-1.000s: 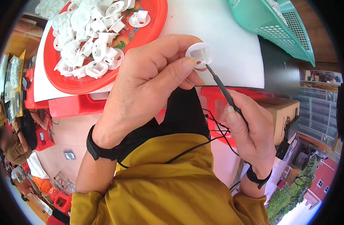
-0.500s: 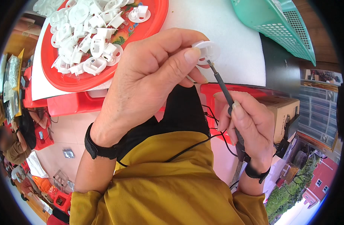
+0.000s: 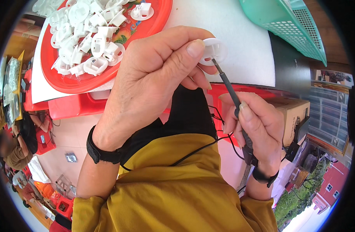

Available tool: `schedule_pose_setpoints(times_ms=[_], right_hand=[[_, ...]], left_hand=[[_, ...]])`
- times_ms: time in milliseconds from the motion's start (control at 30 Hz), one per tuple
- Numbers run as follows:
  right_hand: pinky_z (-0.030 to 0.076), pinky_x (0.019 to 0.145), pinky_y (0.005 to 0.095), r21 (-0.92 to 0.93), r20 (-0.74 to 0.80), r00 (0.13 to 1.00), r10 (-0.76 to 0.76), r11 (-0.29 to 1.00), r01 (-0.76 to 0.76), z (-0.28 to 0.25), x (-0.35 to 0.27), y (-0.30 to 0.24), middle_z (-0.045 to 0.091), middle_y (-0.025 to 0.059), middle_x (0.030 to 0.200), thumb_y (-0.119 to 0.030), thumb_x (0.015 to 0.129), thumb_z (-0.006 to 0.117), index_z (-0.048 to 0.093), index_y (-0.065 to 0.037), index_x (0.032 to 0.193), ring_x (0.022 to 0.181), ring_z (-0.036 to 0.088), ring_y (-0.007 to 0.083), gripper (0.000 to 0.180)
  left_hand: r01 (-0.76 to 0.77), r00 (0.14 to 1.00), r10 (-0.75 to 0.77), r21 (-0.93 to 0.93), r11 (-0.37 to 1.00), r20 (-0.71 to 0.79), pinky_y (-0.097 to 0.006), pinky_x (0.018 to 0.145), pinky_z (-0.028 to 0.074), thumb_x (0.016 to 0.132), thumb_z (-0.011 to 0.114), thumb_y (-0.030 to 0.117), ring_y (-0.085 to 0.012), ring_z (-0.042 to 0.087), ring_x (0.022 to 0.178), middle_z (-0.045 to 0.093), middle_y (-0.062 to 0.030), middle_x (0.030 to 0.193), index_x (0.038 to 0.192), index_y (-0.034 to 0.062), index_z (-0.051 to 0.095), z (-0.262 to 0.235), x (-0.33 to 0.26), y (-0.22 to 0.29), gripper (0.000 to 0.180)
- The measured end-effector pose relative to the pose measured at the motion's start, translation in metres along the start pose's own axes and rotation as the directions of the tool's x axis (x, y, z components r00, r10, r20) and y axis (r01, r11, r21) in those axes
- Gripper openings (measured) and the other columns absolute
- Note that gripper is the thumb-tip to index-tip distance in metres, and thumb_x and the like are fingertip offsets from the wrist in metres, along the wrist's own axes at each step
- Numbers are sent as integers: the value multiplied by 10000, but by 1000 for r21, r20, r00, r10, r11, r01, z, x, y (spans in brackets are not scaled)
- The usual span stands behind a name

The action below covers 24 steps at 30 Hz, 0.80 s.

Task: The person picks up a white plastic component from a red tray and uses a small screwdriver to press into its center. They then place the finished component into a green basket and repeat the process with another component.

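The left hand (image 3: 154, 81) pinches a small white disc (image 3: 213, 51) between thumb tip and fingertips, lifted clear of the table and turned so its face meets the tool. Held that way, out at the fingertips, the disc leaves its middle bare for the tip to get at. The right hand (image 3: 254, 123) is closed round a thin dark tool (image 3: 229, 87), forefinger laid along the shaft as one holds a pen, and the metal tip touches the disc near its centre. The grip low on the handle looks chosen for a steady, fine touch.

A black cord (image 3: 208, 145) runs from the tool's lower end across the yellow shirt (image 3: 169, 193), so I judge it a powered tool, though its kind is not plain.

Up and to the left a red tray (image 3: 69, 83) on the white mat (image 3: 243, 27) holds a heap of white parts (image 3: 88, 38) like the disc, near enough for the left hand to reach. A green basket (image 3: 293, 23) lies at the upper right, well apart from the hands.

Much is hidden. The left thumb covers part of the disc's rim, and the fingers behind it cannot be counted. What the tip does at the contact is too small to tell. The tool's handle is buried in the right fist. The tray and basket are both cut off at the top edge, and the basket's inside does not show.
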State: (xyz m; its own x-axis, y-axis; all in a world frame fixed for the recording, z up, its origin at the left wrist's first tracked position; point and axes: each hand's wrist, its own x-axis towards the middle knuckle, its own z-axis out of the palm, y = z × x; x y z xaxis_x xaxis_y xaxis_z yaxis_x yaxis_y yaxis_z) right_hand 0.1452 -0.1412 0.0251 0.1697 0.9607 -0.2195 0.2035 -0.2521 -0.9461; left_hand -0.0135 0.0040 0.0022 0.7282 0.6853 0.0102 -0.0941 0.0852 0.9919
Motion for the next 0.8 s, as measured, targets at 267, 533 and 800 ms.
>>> schedule_pose_setpoints(times_ms=[267, 533, 800], right_hand=[[344, 448, 188, 25, -10, 999, 53, 998, -53, 5, 0, -2, 574, 93, 677, -239, 980, 448, 548, 109, 1149, 456, 439, 68, 400], [352, 419, 197, 24, -4, 1000, 8, 1000, -8, 4, 3, 2, 571, 29, 646, -181, 990, 437, 563, 35, 1135, 444, 455, 48, 289], [364, 429, 205, 13, -14, 998, 62, 998, -62, 12, 7, -11, 579, 29, 645, -169, 983, 453, 565, 27, 1129, 446, 468, 51, 268]], left_hand=[[-59, 998, 59, 19, 998, -18, -204, 635, 525, 1002, 453, 205, -125, 657, 709, 662, -104, 869, 1197, -22, 575, 2, -2, -6, 323], [-55, 998, 56, 76, 996, -18, -212, 621, 530, 998, 465, 196, -131, 662, 706, 663, -105, 871, 1195, -24, 575, 1, -1, -4, 315], [-62, 997, 66, 104, 993, -34, -217, 629, 533, 991, 485, 211, -130, 662, 718, 665, -107, 891, 1184, -24, 577, 3, -2, -5, 318]])
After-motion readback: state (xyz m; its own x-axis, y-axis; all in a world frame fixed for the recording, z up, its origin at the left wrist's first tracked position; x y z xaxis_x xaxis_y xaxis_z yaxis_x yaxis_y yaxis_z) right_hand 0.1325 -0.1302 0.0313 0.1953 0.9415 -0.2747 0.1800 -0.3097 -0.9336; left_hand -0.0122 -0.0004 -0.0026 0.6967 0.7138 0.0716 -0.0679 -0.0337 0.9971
